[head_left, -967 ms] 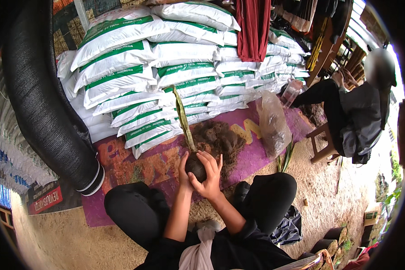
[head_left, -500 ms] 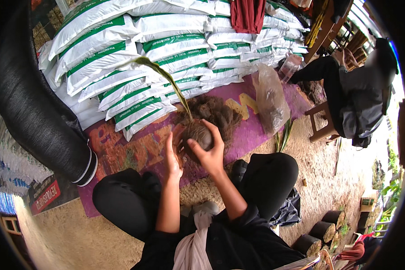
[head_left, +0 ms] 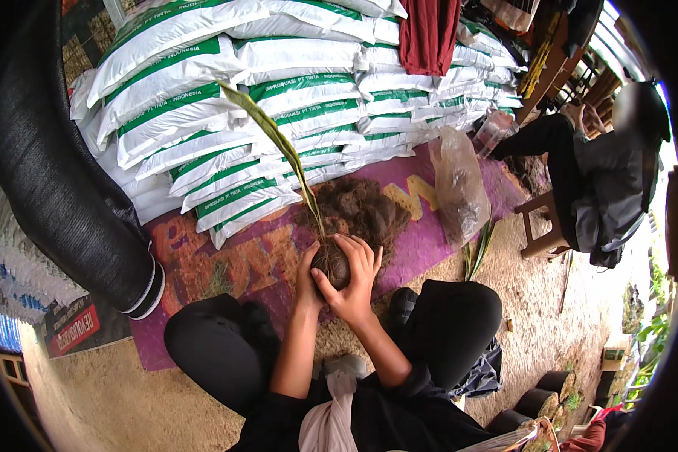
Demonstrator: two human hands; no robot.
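Note:
Between my palms is a round, brown, fibre-wrapped root ball (head_left: 331, 265) with a seedling growing from it. One long green-and-yellow leaf (head_left: 282, 145) rises from its top and leans to the far left. My left hand (head_left: 307, 277) presses along the ball's left side. Curled over its top and right side is my right hand (head_left: 354, 273), with the thumb across the near face. Just beyond my hands lies a heap of loose brown fibre (head_left: 373, 211) on a purple printed sheet (head_left: 418, 252).
White-and-green sacks (head_left: 301, 98) are stacked along the far side. A clear plastic bag (head_left: 459, 188) stands right of the fibre, near a cut leaf (head_left: 477, 252). Another person (head_left: 610, 166) sits at the far right by a brown stool (head_left: 544, 226). A black roll (head_left: 75, 173) lies at left.
The root ball has come nearer to me. My left hand, its fingers straighter and partly apart from the ball before, now presses against it, and my right fingers lie over the top.

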